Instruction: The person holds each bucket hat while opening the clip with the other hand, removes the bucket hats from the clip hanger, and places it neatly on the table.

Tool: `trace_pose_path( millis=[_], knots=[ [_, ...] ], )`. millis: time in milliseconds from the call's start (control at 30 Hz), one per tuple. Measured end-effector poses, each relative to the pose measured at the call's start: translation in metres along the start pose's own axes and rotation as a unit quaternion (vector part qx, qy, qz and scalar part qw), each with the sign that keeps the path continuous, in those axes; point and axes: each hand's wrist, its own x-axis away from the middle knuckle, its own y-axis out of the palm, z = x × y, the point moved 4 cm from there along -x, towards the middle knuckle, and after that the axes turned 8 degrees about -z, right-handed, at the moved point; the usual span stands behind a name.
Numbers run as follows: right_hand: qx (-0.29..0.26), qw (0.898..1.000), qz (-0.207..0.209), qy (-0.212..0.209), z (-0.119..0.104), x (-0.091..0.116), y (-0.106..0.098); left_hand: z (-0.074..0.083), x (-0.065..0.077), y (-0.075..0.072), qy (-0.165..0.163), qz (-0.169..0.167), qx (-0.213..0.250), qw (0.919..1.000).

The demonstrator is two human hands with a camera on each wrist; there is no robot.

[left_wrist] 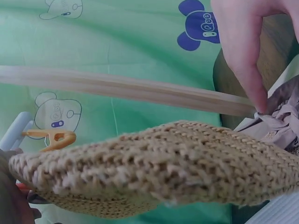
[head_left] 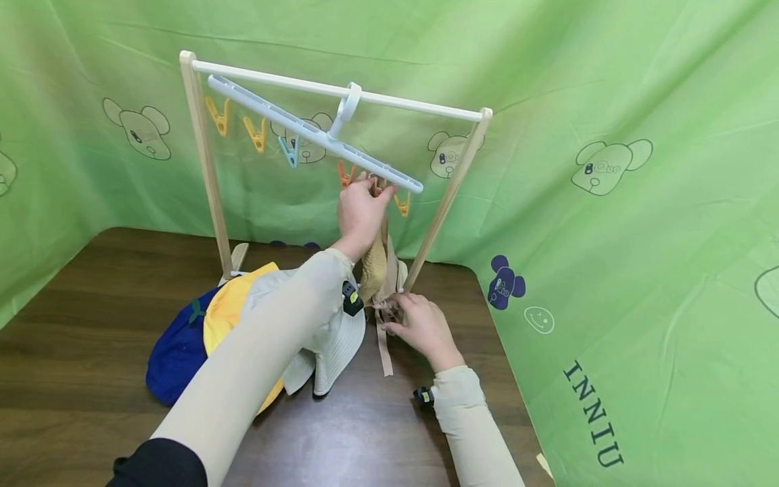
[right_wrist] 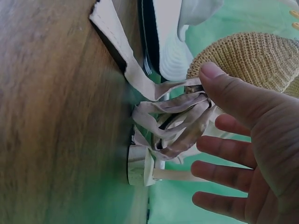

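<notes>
In the head view my left hand [head_left: 359,213] is raised under the right part of a light blue clip hanger [head_left: 316,134], its fingers gripping an orange clothespin [head_left: 379,186]. From that spot hangs a tan knitted hat [head_left: 373,270], which fills much of the left wrist view [left_wrist: 159,163]. Lower down, my right hand [head_left: 426,328] is beside the hat's brownish-pink ribbon bow [right_wrist: 182,112]. The right thumb touches or nearly touches the ribbon, while the other fingers stay spread and loose. One ribbon end [head_left: 385,352] trails down. Exactly how the clothespin meets the hat is hidden by my left hand.
The hanger hooks over the white bar [head_left: 274,76] of a wooden-legged rack and tilts down rightward. Yellow [head_left: 255,134], blue [head_left: 289,151] and other orange clothespins [head_left: 345,174] dangle from it. Blue [head_left: 176,348], yellow [head_left: 228,311] and pale grey hats [head_left: 341,352] overlap on the brown table.
</notes>
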Motion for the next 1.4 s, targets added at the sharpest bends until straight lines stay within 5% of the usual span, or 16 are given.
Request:
trace_pose_path(
  millis=[233,567,833,1400],
  knots=[
    [0.001,1.000,-0.005,-0.002,-0.005,-0.001,0.001,0.000,0.001,-0.001,0.006,0.001,0.000,1.0000],
    [0.007,1.000,-0.005,0.014,-0.012,-0.004,0.007,-0.001,0.002,-0.002,0.005,-0.002,0.077,0.9970],
    [0.011,0.999,0.001,0.051,-0.015,-0.003,0.008,-0.003,0.004,-0.009,0.025,-0.017,0.025,0.9993],
    [0.055,0.994,0.048,0.085,-0.042,-0.023,0.014,-0.010,-0.001,-0.012,0.039,-0.014,0.008,0.9991]
  ],
)
